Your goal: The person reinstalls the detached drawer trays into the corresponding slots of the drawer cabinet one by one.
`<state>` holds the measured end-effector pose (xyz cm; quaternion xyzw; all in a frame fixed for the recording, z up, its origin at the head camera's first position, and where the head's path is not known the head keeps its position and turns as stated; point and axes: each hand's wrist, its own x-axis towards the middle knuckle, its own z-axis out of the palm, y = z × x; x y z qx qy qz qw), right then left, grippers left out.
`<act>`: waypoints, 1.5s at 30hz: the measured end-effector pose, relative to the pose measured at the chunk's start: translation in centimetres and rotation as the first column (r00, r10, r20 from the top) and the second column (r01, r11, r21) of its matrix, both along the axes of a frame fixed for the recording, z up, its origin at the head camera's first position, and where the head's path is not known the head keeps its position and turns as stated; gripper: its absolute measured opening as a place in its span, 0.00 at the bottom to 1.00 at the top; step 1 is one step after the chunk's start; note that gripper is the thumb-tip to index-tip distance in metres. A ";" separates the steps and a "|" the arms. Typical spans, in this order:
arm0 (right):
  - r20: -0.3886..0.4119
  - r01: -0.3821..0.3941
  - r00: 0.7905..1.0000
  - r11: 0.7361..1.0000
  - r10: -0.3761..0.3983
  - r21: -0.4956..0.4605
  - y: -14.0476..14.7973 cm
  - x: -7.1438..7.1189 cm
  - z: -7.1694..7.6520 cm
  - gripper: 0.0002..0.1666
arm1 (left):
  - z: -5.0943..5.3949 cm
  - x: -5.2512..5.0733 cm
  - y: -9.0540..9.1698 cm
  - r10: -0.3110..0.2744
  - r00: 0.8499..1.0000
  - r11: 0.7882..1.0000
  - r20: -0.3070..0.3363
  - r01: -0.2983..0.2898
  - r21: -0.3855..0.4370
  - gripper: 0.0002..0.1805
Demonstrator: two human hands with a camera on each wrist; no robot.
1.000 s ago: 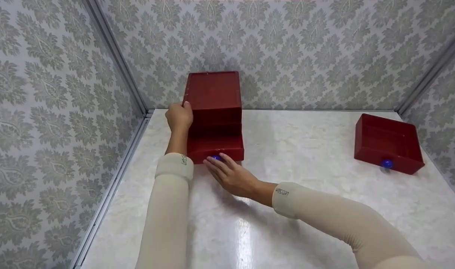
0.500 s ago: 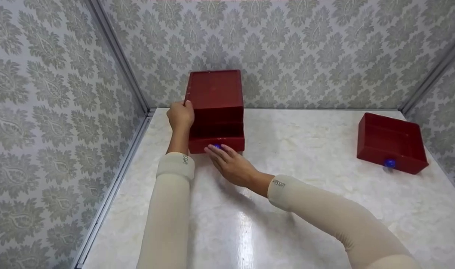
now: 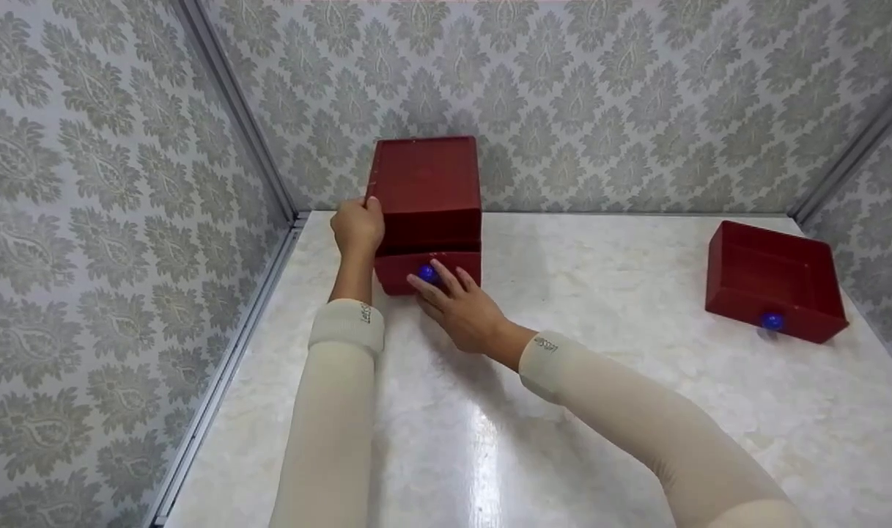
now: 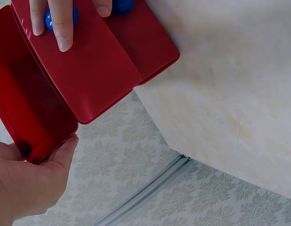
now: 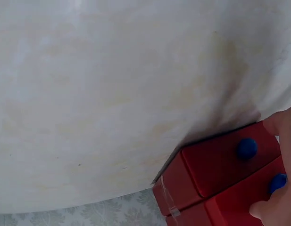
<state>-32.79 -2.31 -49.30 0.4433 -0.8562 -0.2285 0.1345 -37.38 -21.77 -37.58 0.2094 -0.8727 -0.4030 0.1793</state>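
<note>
A red drawer cabinet (image 3: 427, 176) stands against the back wall, its top slot without a drawer. My left hand (image 3: 358, 226) grips the cabinet's left side near the upper front edge; in the left wrist view the left hand (image 4: 32, 181) is at the slot's wall. The fingers of my right hand (image 3: 464, 315) lie extended against the front of the middle drawer (image 3: 402, 273), around its blue knob (image 3: 426, 273). The right wrist view shows the lower drawer (image 5: 220, 165) with its own blue knob (image 5: 246, 149), and part of the right hand (image 5: 284, 197) beside it.
A loose red drawer (image 3: 775, 275) with a blue knob (image 3: 772, 321) sits at the right on the pale marbled table (image 3: 599, 308). Patterned walls (image 3: 563, 110) enclose the back and sides, with a metal rail (image 3: 229, 367) along the left edge.
The middle drawer has slid back into the cabinet, its front now almost flush. My right hand has moved forward with it, its fingers now more spread. The left hand keeps its grip.
</note>
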 end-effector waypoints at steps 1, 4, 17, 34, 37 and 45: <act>0.035 0.011 0.999 1.000 -0.011 -0.003 0.2 -0.2 0.1 0.38 | 0.0 0.0 0.0 0.002 1.000 1.000 0.002 -0.002 0.002 0.22; 0.102 0.051 0.993 0.999 -0.050 0.000 0.8 -0.9 0.1 0.37 | 0.1 0.0 -0.1 -0.003 1.000 1.000 0.013 0.003 0.006 0.22; 0.152 0.049 0.987 0.999 -0.048 0.002 2.4 -1.3 0.1 0.35 | 0.4 0.0 -0.3 -0.017 0.999 0.999 0.041 0.015 0.046 0.21; 0.282 0.424 0.893 0.865 -0.350 -0.268 18.4 -2.0 2.3 0.34 | 1.4 -0.5 -2.3 -0.082 0.988 0.964 0.133 0.045 0.261 0.26; 0.324 0.581 0.801 0.786 -0.504 -0.211 23.6 -3.5 3.5 0.36 | 1.5 -0.5 -3.0 -0.126 0.984 0.918 0.126 0.067 0.391 0.31; 0.448 0.818 0.526 0.573 -0.723 -0.036 37.5 -5.1 5.0 0.26 | 1.8 -0.4 -3.5 -0.203 0.971 0.856 0.124 0.115 0.504 0.38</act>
